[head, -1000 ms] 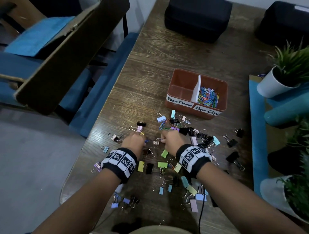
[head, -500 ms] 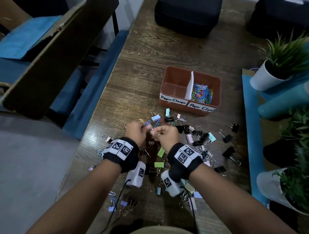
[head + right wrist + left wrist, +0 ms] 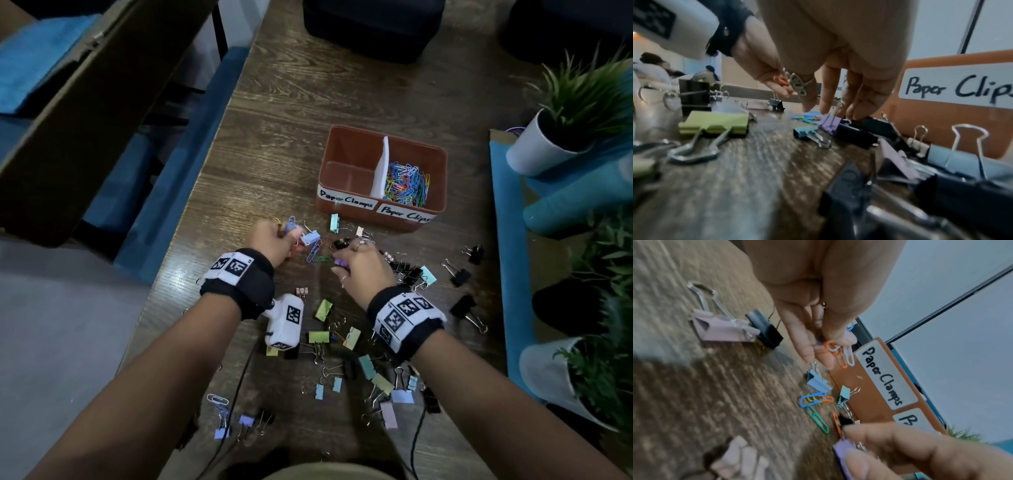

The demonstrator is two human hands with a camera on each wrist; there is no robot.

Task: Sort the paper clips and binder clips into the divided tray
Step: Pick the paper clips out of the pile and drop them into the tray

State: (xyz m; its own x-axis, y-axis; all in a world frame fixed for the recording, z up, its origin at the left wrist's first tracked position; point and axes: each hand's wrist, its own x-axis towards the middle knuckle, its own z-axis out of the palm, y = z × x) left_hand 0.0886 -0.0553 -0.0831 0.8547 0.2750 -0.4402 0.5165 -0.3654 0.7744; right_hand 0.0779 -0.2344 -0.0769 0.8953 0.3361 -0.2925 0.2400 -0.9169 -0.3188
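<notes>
Several coloured and black binder clips (image 3: 323,310) and a few paper clips (image 3: 314,253) lie scattered on the wooden table. The brown divided tray (image 3: 346,137) stands beyond them; its "Paper Clamps" side is bare and its "Paper Clips" side holds coloured paper clips (image 3: 407,181). My left hand (image 3: 286,236) (image 3: 830,345) is raised just above the table and pinches orange and white paper clips (image 3: 840,353). My right hand (image 3: 346,262) (image 3: 838,112) reaches down beside it, thumb and fingers on a purple binder clip (image 3: 828,122) (image 3: 841,451) that lies against a black one (image 3: 857,134).
White potted plants (image 3: 537,147) and a blue mat (image 3: 507,240) stand along the right. Black bags (image 3: 373,27) sit at the far end of the table. The table's left edge (image 3: 191,219) drops off to blue chairs.
Both hands moved forward toward the tray. The left hand rose from the table with paper clips in its fingers; the right hand shifted onto the purple binder clip.
</notes>
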